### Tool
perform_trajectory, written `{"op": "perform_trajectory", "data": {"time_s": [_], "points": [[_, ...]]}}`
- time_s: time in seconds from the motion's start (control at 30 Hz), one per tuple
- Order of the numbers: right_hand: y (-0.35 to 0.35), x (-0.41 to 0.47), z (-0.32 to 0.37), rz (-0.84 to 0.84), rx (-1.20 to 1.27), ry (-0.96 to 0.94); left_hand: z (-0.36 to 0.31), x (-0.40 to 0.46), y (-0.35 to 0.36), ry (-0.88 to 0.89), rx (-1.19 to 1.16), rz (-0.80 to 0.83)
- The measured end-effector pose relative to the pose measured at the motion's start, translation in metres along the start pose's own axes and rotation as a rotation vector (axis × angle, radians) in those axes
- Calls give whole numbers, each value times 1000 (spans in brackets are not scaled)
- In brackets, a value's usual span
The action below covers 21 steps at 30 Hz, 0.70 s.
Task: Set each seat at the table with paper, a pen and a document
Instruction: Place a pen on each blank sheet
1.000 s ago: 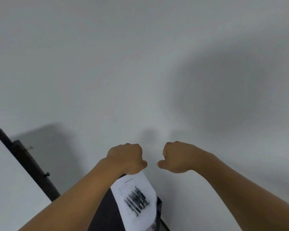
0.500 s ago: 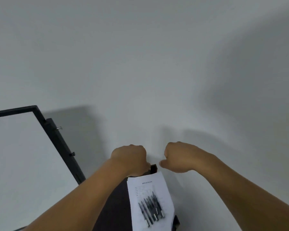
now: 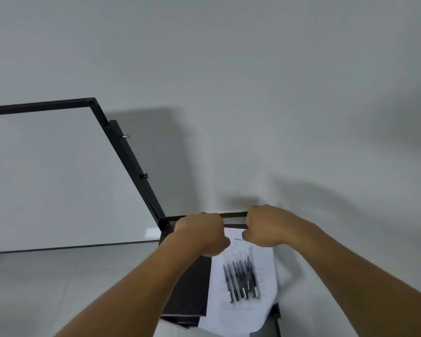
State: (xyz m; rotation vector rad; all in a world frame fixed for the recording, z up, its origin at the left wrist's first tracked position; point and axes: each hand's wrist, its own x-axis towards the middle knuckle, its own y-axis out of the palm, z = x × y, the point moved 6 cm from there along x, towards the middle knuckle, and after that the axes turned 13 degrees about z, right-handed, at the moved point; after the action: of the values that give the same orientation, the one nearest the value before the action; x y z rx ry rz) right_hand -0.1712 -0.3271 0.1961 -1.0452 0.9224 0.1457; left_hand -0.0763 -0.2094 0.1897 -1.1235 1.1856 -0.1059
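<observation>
Below both fists (image 3: 202,233) (image 3: 269,227) clamped on black bar (image 3: 233,214): pens (image 3: 242,278) atop document (image 3: 243,310) (blurred).

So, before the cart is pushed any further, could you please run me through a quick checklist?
1. Left hand grips the cart's black handle bar: ok.
2. Right hand grips the same bar: ok.
3. Pens lie bunched on the printed document: ok.
4. Document lies fully on the cart: not ok, its near corner hangs over the edge.
5. Black-framed whiteboard stands just left of the cart; clearance: cannot tell.
6. Blank paper on board: cannot tell, only the printed sheet shows.
</observation>
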Motion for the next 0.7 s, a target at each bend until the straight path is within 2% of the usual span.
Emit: {"op": "perform_trajectory", "data": {"time_s": [0.33, 0.43, 0.7], "points": [[110, 88, -37, 85, 75, 114, 22, 75, 93, 3, -148, 214], [150, 110, -47, 139, 192, 148, 29, 90, 129, 6, -167, 305], [214, 150, -30, 13, 402, 319, 49, 107, 177, 15, -191, 405]]}}
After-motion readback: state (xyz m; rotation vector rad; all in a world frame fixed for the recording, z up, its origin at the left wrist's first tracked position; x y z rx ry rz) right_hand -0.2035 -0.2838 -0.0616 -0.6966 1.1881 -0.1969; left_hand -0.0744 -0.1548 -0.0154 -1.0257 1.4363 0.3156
